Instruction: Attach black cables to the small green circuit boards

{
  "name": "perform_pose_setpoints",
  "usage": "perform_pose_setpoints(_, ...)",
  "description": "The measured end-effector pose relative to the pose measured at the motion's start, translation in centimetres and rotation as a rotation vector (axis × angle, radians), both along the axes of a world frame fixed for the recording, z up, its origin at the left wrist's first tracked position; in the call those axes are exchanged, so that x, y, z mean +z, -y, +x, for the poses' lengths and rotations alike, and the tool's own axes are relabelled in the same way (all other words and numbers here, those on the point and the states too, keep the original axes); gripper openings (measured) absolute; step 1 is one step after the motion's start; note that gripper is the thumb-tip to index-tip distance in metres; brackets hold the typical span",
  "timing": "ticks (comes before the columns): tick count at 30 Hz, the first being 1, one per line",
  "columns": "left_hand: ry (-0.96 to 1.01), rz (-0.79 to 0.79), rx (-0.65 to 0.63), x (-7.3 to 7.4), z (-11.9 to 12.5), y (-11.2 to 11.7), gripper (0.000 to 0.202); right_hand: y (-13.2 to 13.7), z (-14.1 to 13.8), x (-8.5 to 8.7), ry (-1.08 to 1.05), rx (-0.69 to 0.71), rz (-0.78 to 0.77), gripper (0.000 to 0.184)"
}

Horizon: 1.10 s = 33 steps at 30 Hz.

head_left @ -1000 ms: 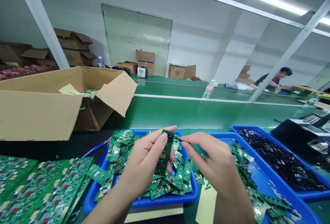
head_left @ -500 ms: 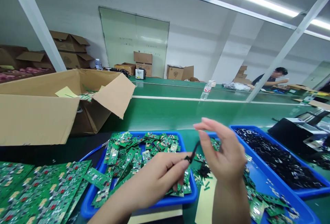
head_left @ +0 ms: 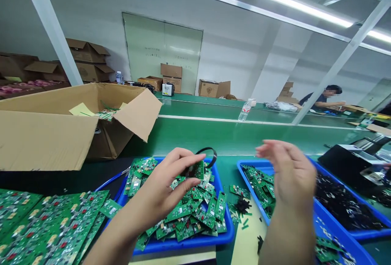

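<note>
"What has moved?"
"Since half a second ago, the right hand (head_left: 293,171) has drawn away to the right, and the left hand (head_left: 171,177) has shifted left."

"What's in their grip?"
"The left pinches a green circuit board (head_left: 199,170) between thumb and fingers, with a black strip (head_left: 215,157) looping beside it. The right is blurred, fingers bent; I can't tell whether it holds anything."

"Where's that board?"
"Above the near blue tray (head_left: 183,245), which is heaped with similar small boards."

"And the other containers?"
"The right hand is over the middle blue tray (head_left: 258,162), with more boards inside. Beside that, the far-right blue tray (head_left: 366,235) holds a mass of small black parts (head_left: 339,202). To the left, an open cardboard box (head_left: 45,141) shows yellow paper (head_left: 81,109) and some green pieces (head_left: 106,113)."
</note>
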<state>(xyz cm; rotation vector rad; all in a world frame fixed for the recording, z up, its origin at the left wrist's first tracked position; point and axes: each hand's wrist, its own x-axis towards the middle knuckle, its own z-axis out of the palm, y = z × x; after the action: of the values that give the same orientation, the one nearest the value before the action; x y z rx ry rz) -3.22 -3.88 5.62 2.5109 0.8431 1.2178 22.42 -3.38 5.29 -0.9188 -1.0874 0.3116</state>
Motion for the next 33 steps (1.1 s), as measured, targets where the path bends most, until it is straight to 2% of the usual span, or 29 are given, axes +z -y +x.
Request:
perform_pose_setpoints(2, -0.016, 0.152, 0.04, -0.3, 0.5, 0.0, 0.035, -0.9, -0.9, -0.6, 0.126, 0.176, -0.145, 0.026)
perform_pose_setpoints(3, -0.034, 0.217, 0.06, -0.4, 0.7, 0.0, 0.034, -1.2, -1.4, -0.8, 0.198, 0.236, -0.158, 0.031)
perform_pose_setpoints(5, -0.057, 0.32, 0.093, -0.6, 0.9, -0.1, 0.034, -1.1, -2.4, -0.8, 0.384, 0.299, -0.075, 0.039)
perform_pose_setpoints(7, -0.071, 0.381, 0.123, -0.6, 0.9, -0.2, 0.034, -0.5, -3.2, -0.6, 0.614, 0.286, 0.063, 0.035)
perform_pose_setpoints(10, -0.073, 0.429, 0.165, -0.5, 0.9, -0.5, 0.031, 0.6, -3.8, -0.1, 0.808, 0.179, 0.211, 0.01)
perform_pose_setpoints(13, -0.069, 0.431, 0.179, -0.3, 0.8, -0.6, 0.031, 1.2, -4.1, 0.2, 0.851, 0.12, 0.306, 0.013)
perform_pose_setpoints(23, 0.004, 0.35, 0.134, -0.6, 1.0, -0.8, 0.033, 1.1, -5.4, 0.1, 0.897, 0.16, 0.397, 0.021)
perform_pose_setpoints(27, 0.111, 0.299, 0.218, -0.6, 0.0, -1.6, 0.032, 1.4, -3.8, -0.1, 1.071, 0.179, 0.264, 0.025)
perform_pose_setpoints(29, 0.162, 0.33, 0.281, -0.4, -0.8, -1.8, 0.034, 1.7, -2.4, 0.0, 1.087, 0.203, 0.166, 0.027)
perform_pose_setpoints(31, 0.169, 0.41, 0.311, -0.1, -1.4, -1.8, 0.038, 1.8, -0.9, 0.1, 1.008, 0.287, 0.102, 0.029)
perform_pose_setpoints(33, 0.17, 0.488, 0.311, 0.0, -1.5, -1.6, 0.043, 1.3, 0.2, 0.1, 0.791, 0.422, 0.127, 0.039)
